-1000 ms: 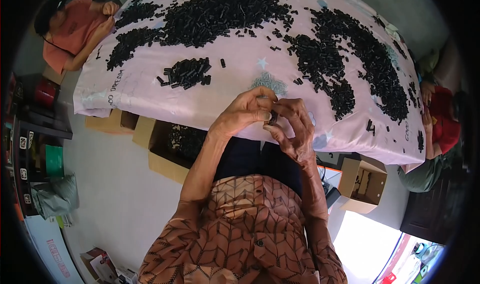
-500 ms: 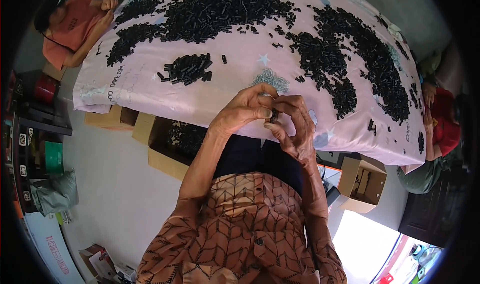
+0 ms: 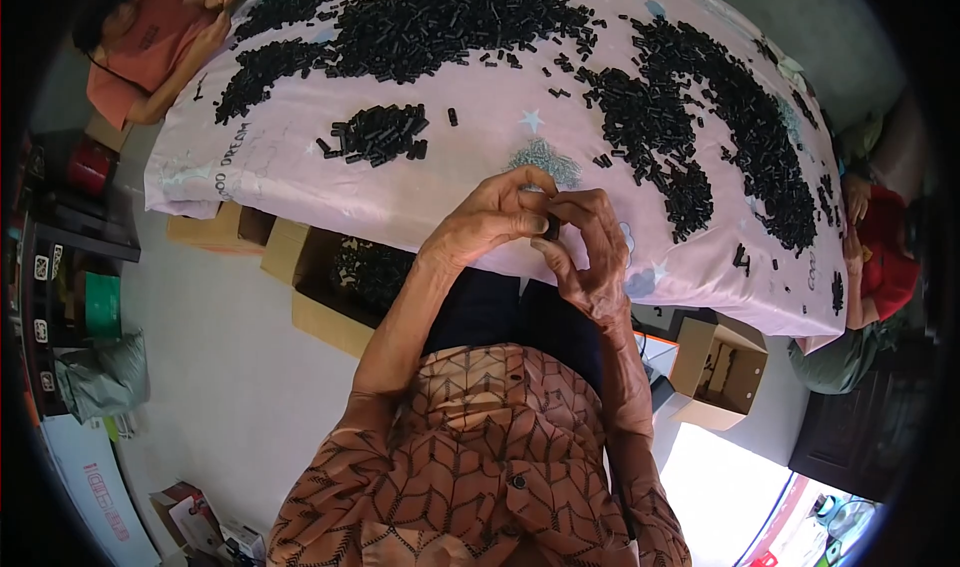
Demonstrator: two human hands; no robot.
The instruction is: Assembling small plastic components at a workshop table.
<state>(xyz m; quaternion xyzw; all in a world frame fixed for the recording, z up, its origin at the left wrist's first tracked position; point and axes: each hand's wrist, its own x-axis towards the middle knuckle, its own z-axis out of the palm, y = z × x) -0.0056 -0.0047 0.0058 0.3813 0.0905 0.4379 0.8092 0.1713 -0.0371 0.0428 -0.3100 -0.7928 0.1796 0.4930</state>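
A small black cylindrical piece (image 3: 551, 229) is pinched between the fingertips of my two hands, over the near edge of the cloth-covered table. Thumb and forefinger of my left hand (image 3: 492, 217) close on it from the left. My right hand (image 3: 596, 257) curls round from the right, fingertips pressed at the same piece; much of it is hidden by the fingers. Just beyond my hands lies a little heap of silvery metal pins or screws (image 3: 543, 162). To its left is a small pile of similar black pieces (image 3: 378, 133).
Larger piles of black pieces (image 3: 450, 22) spread over the pink tablecloth (image 3: 460, 152), with more piles (image 3: 690, 117) to the right. A person in orange (image 3: 150, 42) sits far left, another in red (image 3: 884, 252) far right. Open cardboard boxes (image 3: 330, 322) stand below the table edge.
My hands stay almost in place; my right thumb and fingertips have shifted slightly around the black piece, which now shows less. The whole view has drifted a little.
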